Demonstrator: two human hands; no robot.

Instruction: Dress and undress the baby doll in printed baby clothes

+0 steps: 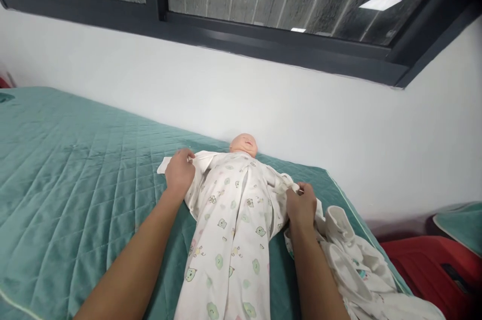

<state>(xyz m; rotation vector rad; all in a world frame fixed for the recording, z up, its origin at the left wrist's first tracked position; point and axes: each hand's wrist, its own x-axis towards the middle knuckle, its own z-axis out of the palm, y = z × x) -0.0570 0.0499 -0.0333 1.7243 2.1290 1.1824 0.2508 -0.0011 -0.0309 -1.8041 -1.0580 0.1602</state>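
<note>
A baby doll (244, 144) lies on its back, its head toward the wall. White cloth printed with small green and brown animals (229, 219) covers its body and runs down toward me. On the left, my left hand (181, 172) is closed on the white sleeve (203, 159), and a white end of cloth sticks out beyond it. Across the doll, my right hand (302, 202) pinches the edge of the other sleeve (280, 182). The doll's own hands are hidden.
A quilted green cover (94, 174) lies under the doll. Crumpled white clothes (357, 270) are heaped beside my right forearm. Beyond the right edge stands a red plastic object (425, 260). A white wall (301, 119) and dark-framed window (263, 44) rise behind.
</note>
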